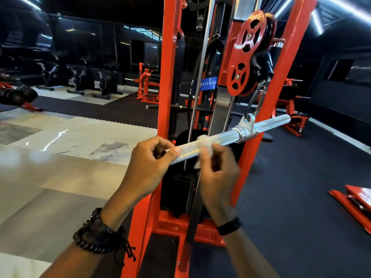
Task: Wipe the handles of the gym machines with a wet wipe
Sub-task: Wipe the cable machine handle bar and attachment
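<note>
A silver knurled straight bar handle (224, 137) hangs from a carabiner on the red cable machine (166, 81) and slants from lower left to upper right. My left hand (148, 167) grips the bar's near left end, thumb over the top. My right hand (216, 173) holds a crumpled white wet wipe (203, 142) against the bar just right of the left hand, fingers curled around the wipe. The bar's right half beyond the central swivel is bare.
The machine's red pulley block (247, 55) and chrome guide rods stand directly behind the bar. Black weight stack (180, 189) sits below my hands. Exercise bikes (84, 77) line the far left; red benches (293, 119) stand at right on black rubber flooring.
</note>
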